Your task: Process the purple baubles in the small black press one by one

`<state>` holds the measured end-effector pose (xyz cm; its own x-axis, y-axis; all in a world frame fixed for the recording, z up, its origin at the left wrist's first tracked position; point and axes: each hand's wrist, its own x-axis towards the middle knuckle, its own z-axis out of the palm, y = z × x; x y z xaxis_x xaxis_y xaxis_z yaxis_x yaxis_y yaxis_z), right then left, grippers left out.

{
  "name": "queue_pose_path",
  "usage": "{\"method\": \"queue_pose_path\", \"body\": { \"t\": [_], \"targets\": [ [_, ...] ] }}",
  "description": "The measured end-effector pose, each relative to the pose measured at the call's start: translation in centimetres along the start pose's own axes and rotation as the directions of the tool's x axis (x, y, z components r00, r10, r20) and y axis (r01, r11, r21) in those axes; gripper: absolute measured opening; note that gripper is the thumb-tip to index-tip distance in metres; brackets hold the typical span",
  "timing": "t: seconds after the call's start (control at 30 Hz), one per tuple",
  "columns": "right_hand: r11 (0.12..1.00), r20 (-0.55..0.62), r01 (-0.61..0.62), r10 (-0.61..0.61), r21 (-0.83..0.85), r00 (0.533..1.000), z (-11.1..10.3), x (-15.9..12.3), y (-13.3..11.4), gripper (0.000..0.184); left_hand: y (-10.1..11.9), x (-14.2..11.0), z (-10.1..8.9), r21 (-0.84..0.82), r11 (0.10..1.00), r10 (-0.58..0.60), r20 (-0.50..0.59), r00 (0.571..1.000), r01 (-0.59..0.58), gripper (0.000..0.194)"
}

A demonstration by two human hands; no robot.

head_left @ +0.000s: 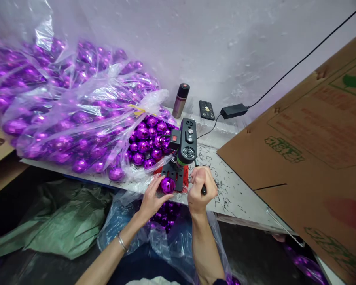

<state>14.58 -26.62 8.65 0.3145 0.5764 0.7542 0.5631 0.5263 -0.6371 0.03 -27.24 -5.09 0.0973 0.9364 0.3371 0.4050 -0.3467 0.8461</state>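
My left hand (pixel 152 199) has thumb and fingers around a shiny purple faceted ball (pixel 167 185), at the front of the black base of a small bench drill press (pixel 188 140). In a fist, my right hand (pixel 202 189) grips the press's lever handle (pixel 203 190), whose black end shows below the fingers. The tool's tip is hidden under its head. Loose purple balls (pixel 142 146) lie to the left of the press, by the mouth of a big clear plastic bag (pixel 91 101) full of more.
A brown carton (pixel 308 150) leans in on the right. Behind the press are a bottle (pixel 180 99), a phone (pixel 207 110) and a black power adapter (pixel 234 111) with its cable. Dark shavings litter the white tabletop (pixel 240 194). Below its edge, an open plastic bag (pixel 121 221) contains purple balls.
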Motion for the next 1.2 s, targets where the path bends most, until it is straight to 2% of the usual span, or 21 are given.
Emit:
{"method": "queue_pose_path", "body": {
  "t": [0.07, 0.13, 0.23, 0.3, 0.33, 0.37, 0.43, 0.5, 0.53, 0.57, 0.63, 0.7, 0.8, 0.87, 0.97, 1.07, 1.13, 1.2],
  "targets": [
    [1.000, -0.004, 0.008, -0.008, -0.004, 1.000, 0.0, -0.1, 0.1, 0.033, 0.1, -1.5, -0.7, 0.011, 1.000, -0.009, 0.038, 0.999, 0.009, 0.067],
    [1.000, -0.010, 0.020, -0.020, 0.002, 1.000, 0.1, -0.1, 0.1, 0.033, 0.1, -3.5, -1.1, 0.026, 0.999, 0.015, 0.146, 0.989, -0.019, 0.071],
    [0.999, -0.010, 0.032, -0.032, 0.015, 0.999, 0.1, -0.2, 0.2, 0.031, -0.3, -6.8, -1.2, 0.067, 0.988, 0.105, 0.345, 0.933, -0.137, 0.079],
    [0.999, -0.001, 0.037, -0.037, 0.020, 0.999, 0.0, -0.3, 0.3, 0.030, -0.5, -7.9, -1.3, 0.088, 0.972, 0.169, 0.379, 0.910, -0.217, 0.076],
    [0.999, 0.004, 0.040, -0.040, 0.021, 0.999, 0.0, -0.3, 0.3, 0.030, -0.4, -7.7, -1.5, 0.093, 0.965, 0.199, 0.351, 0.915, -0.245, 0.067],
    [0.999, 0.007, 0.044, -0.044, 0.022, 0.999, 0.0, -0.3, 0.3, 0.030, -0.3, -7.0, -1.9, 0.096, 0.960, 0.224, 0.292, 0.930, -0.262, 0.053],
    [0.999, 0.009, 0.051, -0.051, 0.014, 0.999, 0.0, -0.4, 0.4, 0.030, -0.1, -4.0, -3.1, 0.128, 0.964, 0.223, 0.100, 0.970, -0.235, 0.031],
    [0.998, 0.007, 0.055, -0.055, -0.003, 0.998, 0.0, -0.4, 0.5, 0.031, 0.0, 0.3, -4.8, 0.209, 0.973, 0.124, -0.132, 0.983, -0.094, 0.032],
    [0.998, 0.005, 0.058, -0.058, -0.012, 0.998, 0.0, -0.4, 0.5, 0.031, -0.1, 2.5, -5.6, 0.253, 0.967, 0.070, -0.213, 0.975, -0.014, 0.032],
    [0.998, 0.005, 0.060, -0.060, -0.019, 0.998, 0.0, -0.4, 0.5, 0.031, -0.1, 4.6, -6.2, 0.301, 0.953, 0.040, -0.236, 0.971, 0.034, 0.032],
    [0.997, 0.006, 0.067, -0.066, -0.026, 0.998, 0.0, -0.4, 0.5, 0.031, -0.1, 7.9, -7.0, 0.405, 0.908, -0.049, -0.151, 0.987, 0.107, 0.030],
    [0.997, 0.009, 0.077, -0.076, -0.022, 0.997, 0.0, -0.5, 0.6, 0.031, 0.3, 9.7, -7.0, 0.516, 0.845, -0.146, -0.030, 0.989, 0.140, 0.032],
    [0.995, 0.009, 0.095, -0.094, -0.018, 0.995, 0.0, -0.6, 0.6, 0.030, 1.1, 10.0, -5.9, 0.634, 0.758, -0.260, 0.081, 0.962, 0.152, 0.043],
    [0.994, 0.008, 0.105, -0.104, -0.028, 0.995, 0.0, -0.6, 0.6, 0.031, 1.4, 9.6, -5.2, 0.649, 0.747, -0.295, 0.128, 0.947, 0.145, 0.049],
    [0.992, 0.012, 0.119, -0.119, -0.038, 0.993, -0.1, -0.5, 0.6, 0.031, 0.6, 8.9, -4.8, 0.532, 0.841, -0.235, 0.189, 0.953, 0.101, 0.054],
    [0.990, 0.026, 0.137, -0.136, -0.037, 0.990, -0.1, -0.5, 0.5, 0.032, -1.1, 8.6, -5.4, 0.289, 0.954, -0.140, 0.174, 0.975, 0.085, 0.055],
    [0.989, 0.034, 0.141, -0.140, -0.035, 0.990, -0.1, -0.5, 0.5, 0.032, -2.2, 8.5, -5.8, 0.139, 0.982, -0.149, 0.142, 0.979, 0.130, 0.054],
    [0.990, 0.034, 0.137, -0.136, -0.032, 0.990, 0.0, -0.5, 0.4, 0.031, -2.8, 8.3, -5.8, 0.097, 0.987, -0.142, 0.147, 0.979, 0.129, 0.055]
  ]
}}
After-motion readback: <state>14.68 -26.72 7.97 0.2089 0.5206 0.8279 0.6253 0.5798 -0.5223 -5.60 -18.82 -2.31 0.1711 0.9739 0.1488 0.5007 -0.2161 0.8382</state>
